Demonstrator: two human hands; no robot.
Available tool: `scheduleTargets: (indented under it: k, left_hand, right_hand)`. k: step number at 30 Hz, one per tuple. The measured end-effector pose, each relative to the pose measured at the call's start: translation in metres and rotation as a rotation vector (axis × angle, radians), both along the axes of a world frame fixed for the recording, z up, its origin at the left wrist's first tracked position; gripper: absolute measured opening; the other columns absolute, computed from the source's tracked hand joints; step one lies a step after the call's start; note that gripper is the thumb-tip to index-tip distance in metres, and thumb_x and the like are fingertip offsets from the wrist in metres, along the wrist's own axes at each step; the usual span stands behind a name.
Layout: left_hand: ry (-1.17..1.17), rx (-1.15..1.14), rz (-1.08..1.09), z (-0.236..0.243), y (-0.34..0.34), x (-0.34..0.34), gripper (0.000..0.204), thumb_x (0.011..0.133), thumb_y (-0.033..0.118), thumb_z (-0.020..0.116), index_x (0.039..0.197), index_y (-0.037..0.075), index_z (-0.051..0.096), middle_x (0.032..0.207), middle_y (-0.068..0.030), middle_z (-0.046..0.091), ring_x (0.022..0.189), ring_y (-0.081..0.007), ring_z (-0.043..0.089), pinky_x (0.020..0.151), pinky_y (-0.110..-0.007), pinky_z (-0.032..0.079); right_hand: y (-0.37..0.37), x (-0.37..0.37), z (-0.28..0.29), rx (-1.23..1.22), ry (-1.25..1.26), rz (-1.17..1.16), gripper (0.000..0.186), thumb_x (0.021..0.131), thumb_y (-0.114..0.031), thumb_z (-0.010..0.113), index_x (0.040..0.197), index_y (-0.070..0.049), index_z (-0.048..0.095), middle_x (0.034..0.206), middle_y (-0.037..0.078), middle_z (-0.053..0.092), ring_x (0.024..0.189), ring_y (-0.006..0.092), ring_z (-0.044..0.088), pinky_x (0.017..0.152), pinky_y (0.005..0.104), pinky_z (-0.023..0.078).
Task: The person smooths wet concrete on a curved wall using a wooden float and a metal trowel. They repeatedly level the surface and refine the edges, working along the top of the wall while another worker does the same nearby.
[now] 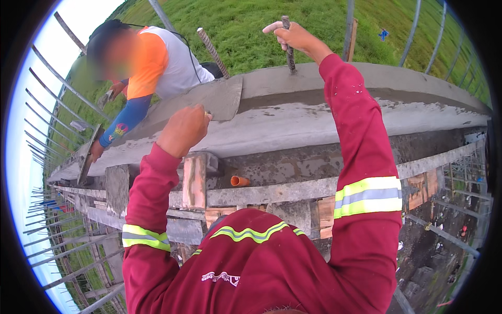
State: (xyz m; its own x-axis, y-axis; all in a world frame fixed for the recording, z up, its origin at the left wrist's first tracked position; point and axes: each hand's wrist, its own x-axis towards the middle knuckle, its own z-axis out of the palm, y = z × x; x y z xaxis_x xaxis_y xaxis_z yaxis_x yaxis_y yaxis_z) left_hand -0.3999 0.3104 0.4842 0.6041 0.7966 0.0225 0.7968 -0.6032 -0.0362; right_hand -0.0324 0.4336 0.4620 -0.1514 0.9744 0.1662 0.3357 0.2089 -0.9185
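The person's left hand (pixel 184 130) is closed around the handle of a wide flat trowel (pixel 226 100), its fingers curled under so that the handle is mostly hidden. The trowel's grey blade lies at the left part of a curved concrete wall (pixel 413 83), against the damp upper band along its top. The right hand (pixel 299 41), farther off and to the right, is wrapped around an upright steel bar (pixel 291 62) that rises from the wall's top (its index finger sticks out toward the left, pale at the tip). Another ribbed bar (pixel 213 53) leans just beyond the blade.

At the far left, a co-worker (pixel 180 65) in a white and orange top bends over the wall, one hand (pixel 97 150) on a flat float (pixel 89 157). Nearer than the wall, a short orange pipe (pixel 240 181) pokes up to the right of a reddish block (pixel 194 182). Green grass (pixel 314 15) spreads on the far side.
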Motion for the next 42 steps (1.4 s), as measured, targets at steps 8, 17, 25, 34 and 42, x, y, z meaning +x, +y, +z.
scheduleTargets:
  k: [8, 17, 25, 34, 42]
  left_hand:
    - [-0.068, -0.043, -0.078, -0.02, -0.006, 0.042, 0.032, 0.102, 0.024, 0.054, 0.09, -0.005, 0.06, 0.074, -0.0276, 0.066, 0.074, -0.0453, 0.068, 0.069, -0.054, 0.053]
    - [-0.047, -0.142, 0.052, 0.003, -0.022, -0.057, 0.035, 0.103, 0.028, 0.054, 0.095, -0.006, 0.06, 0.075, -0.0283, 0.063, 0.07, -0.0472, 0.064, 0.067, -0.055, 0.051]
    - [-0.224, -0.567, 0.295, 0.024, -0.006, -0.042, 0.041, 0.105, 0.034, 0.049, 0.093, -0.004, 0.059, 0.063, -0.0116, 0.052, 0.043, -0.0248, 0.059, 0.043, -0.037, 0.046]
    - [-0.238, -0.814, 0.259, 0.026, 0.012, -0.06, 0.043, 0.106, 0.037, 0.047, 0.105, -0.004, 0.062, 0.065, -0.0078, 0.051, 0.041, -0.0186, 0.056, 0.04, -0.033, 0.044]
    - [-0.255, -0.816, 0.291, 0.021, 0.013, -0.061, 0.045, 0.106, 0.038, 0.046, 0.105, -0.004, 0.062, 0.069, -0.0108, 0.055, 0.045, -0.0219, 0.059, 0.044, -0.037, 0.047]
  right_hand:
    - [-0.007, -0.002, 0.004, 0.004, -0.006, -0.024, 0.037, 0.101, -0.018, 0.044, 0.129, -0.009, 0.067, 0.07, -0.003, 0.045, 0.063, 0.0109, 0.047, 0.068, 0.0318, 0.047]
    - [-0.008, -0.005, 0.003, -0.031, 0.046, -0.024, 0.038, 0.104, -0.019, 0.04, 0.131, -0.01, 0.066, 0.068, -0.005, 0.042, 0.063, 0.0085, 0.042, 0.067, 0.0312, 0.047]
    - [-0.009, -0.006, 0.004, -0.013, 0.074, -0.043, 0.036, 0.101, -0.015, 0.043, 0.128, -0.008, 0.067, 0.068, -0.004, 0.045, 0.061, 0.0093, 0.045, 0.064, 0.031, 0.047]
    - [-0.011, -0.009, 0.005, -0.02, 0.101, -0.054, 0.038, 0.101, -0.014, 0.043, 0.131, -0.008, 0.065, 0.068, -0.004, 0.044, 0.061, 0.0087, 0.044, 0.063, 0.03, 0.047]
    - [-0.016, -0.013, 0.001, -0.007, 0.185, -0.08, 0.036, 0.104, -0.018, 0.043, 0.132, -0.01, 0.065, 0.067, -0.008, 0.036, 0.057, 0.0067, 0.037, 0.06, 0.028, 0.044]
